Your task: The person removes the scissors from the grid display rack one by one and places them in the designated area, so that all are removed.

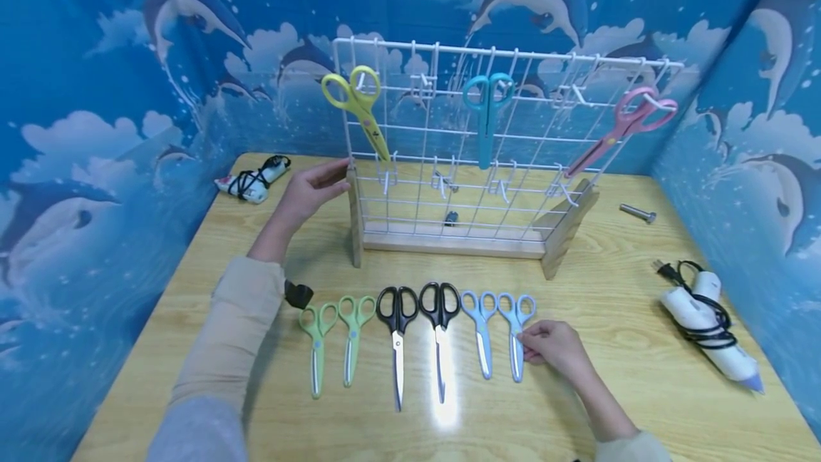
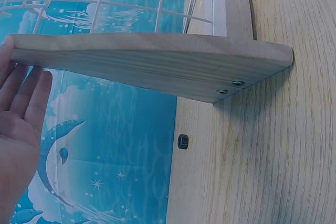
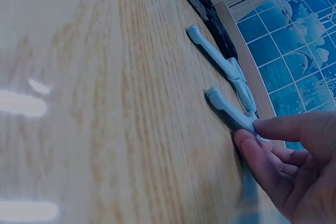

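The right hand [image 1: 554, 348] pinches the rightmost blue scissors [image 1: 515, 337] between thumb and fingers, at the side of the blades. A second pair of blue scissors [image 1: 481, 334] lies beside it. My left hand [image 1: 314, 191] holds the upper end of the wooden side stand [image 2: 157, 61] of a white wire display rack [image 1: 449, 130], its thumb at the edge and fingers against the side. Yellow scissors [image 1: 359, 102], teal scissors [image 1: 486, 120] and pink scissors [image 1: 625, 127] hang from hooks along the rack's upper part.
Left of the blue scissors lie black-handled scissors [image 1: 440, 305] and green scissors [image 1: 353, 337], two of each. A corded glue gun [image 1: 708, 326] and a bolt [image 1: 637, 213] are at the right. Another cord-wrapped tool [image 1: 253, 180] lies back left. A dolphin-print curtain [image 1: 64, 162] surrounds the table.
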Available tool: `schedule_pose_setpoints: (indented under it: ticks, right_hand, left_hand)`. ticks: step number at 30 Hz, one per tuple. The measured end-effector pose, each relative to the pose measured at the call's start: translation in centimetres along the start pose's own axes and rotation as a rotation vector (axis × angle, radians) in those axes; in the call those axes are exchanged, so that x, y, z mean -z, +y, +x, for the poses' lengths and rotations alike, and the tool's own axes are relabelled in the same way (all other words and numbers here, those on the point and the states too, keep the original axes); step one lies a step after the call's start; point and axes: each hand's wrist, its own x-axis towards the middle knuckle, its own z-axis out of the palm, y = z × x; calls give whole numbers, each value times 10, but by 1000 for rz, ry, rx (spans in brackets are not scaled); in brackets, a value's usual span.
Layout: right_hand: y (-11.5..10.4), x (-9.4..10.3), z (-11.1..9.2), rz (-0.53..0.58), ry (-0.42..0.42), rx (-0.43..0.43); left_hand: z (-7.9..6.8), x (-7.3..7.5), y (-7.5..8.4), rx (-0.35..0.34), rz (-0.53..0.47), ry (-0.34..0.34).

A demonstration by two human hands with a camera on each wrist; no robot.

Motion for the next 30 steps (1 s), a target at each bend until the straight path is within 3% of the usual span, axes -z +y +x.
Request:
schedule_pose_setpoints:
  ticks: [10,11,15,17,18,20,21,23,25,27,29,30]
  right_hand:
    - [-5,8,-2,-100,-1,71]
    - [-8,11,-1,-114,-8,94]
    - [-16,33,6,-108,-40,221]
    - [-9,47,20,-71,-36,325]
    - [-4,55,29,-28,-32,373]
    - [10,72,52,95,-47,494]
    - [10,81,58,132,-47,528]
    - [5,98,66,241,-55,616]
    - [-23,111,54,331,-31,645]
    - [-58,119,34,387,37,653]
    - [-83,125,25,501,81,704]
    - [-97,126,17,522,134,686]
  left_hand:
    - [-2,0,5,20,41,-8]
    - [-9,-2,25,37,16,-26]
    - [-9,-1,23,58,18,-29]
    - [-8,-2,22,51,24,-23]
    - [-1,1,3,31,50,-6]
    - [-2,0,9,8,35,-11]
    - [-8,-3,29,15,10,-27]
    - [-15,-6,52,20,-22,-45]
    - [-25,-12,84,56,-41,-63]
    - [-34,-16,106,88,-37,-69]
    - [-30,-15,91,83,-12,-49]
    - [-28,-13,83,81,2,-44]
